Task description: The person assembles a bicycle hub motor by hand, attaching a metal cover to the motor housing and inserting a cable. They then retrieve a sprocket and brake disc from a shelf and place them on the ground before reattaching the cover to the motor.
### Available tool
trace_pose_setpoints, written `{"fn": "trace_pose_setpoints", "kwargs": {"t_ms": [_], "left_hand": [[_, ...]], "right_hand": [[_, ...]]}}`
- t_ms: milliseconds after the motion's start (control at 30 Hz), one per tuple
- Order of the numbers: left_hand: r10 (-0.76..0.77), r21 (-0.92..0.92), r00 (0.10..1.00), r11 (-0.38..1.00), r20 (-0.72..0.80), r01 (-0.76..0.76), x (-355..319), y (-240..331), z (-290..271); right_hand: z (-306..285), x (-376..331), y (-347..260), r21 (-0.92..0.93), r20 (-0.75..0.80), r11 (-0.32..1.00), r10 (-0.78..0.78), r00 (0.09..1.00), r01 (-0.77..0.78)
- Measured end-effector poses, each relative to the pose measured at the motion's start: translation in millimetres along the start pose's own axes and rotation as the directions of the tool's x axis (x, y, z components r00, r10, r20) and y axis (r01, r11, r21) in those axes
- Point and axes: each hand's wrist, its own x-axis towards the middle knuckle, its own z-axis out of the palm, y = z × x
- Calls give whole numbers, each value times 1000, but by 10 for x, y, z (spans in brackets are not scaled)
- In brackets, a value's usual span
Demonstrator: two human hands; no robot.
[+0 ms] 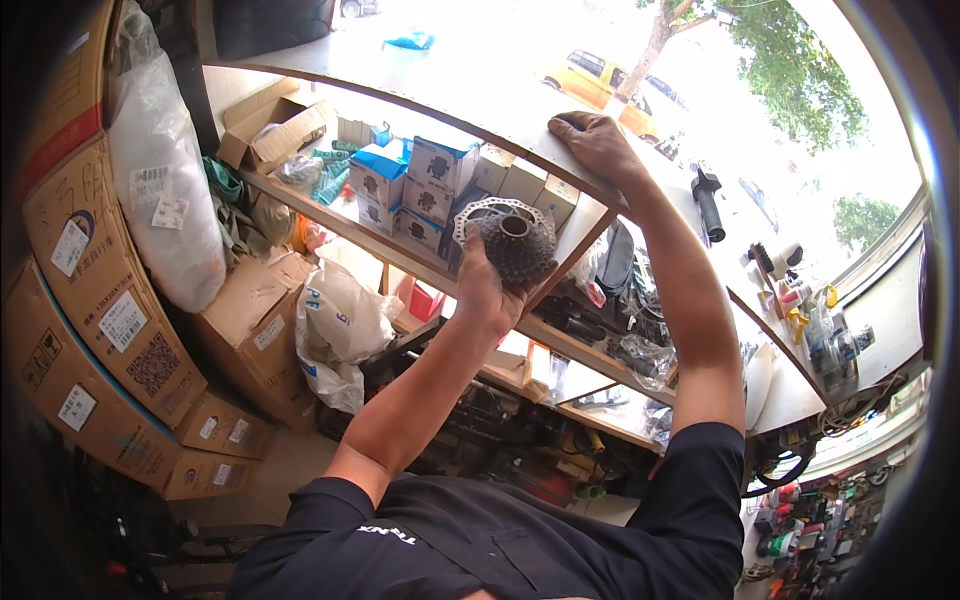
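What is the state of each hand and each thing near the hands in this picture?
Left hand: closed in a grip around the cassette.
Bicycle gear cassette: held up in front of the shelf, largest cog away from the person.
Right hand: flat, palm down on the counter edge, holding nothing.
Counter top: bare near the hand.
Small blue-and-white boxes: closed, stacked on the shelf.
Brown carton: flaps open.

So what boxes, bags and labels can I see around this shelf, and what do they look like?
Small boxes: blue and white, stacked on the upper shelf by the left hand.
Brown cartons: piled at left, with white stickers.
White sack: tall, leaning on the cartons, with a paper label.
White plastic bag: crumpled, lower shelf.
Open cardboard box: shelf's left end.
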Motion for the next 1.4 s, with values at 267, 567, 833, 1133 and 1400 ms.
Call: {"fn": "trace_pose_setpoints", "kwargs": {"t_ms": [267, 567, 833, 1133, 1400], "left_hand": [[1, 66, 1000, 998, 29, -3, -47, -36, 2], [-95, 40, 986, 995, 140, 90, -58, 9, -33], [-22, 257, 984, 966, 176, -24, -442, 72, -67], [186, 602, 955, 744, 230, -290, -328, 807, 1158], [395, 727, 919, 630, 5, -275, 547, 1080, 1142]], "right_hand": [[-89, -267, -24, 11, -57, 1000, 15, 998, -15], [-251, -669, -32, -19, -56, 998, -66, 996, 65], [-340, -824, 283, -73, -98, 989, -132, 986, 126], [-436, -907, 420, -8, -88, 988, -155, 984, 155], [-358, -892, 327, 30, -78, 990, -138, 987, 140]]}}
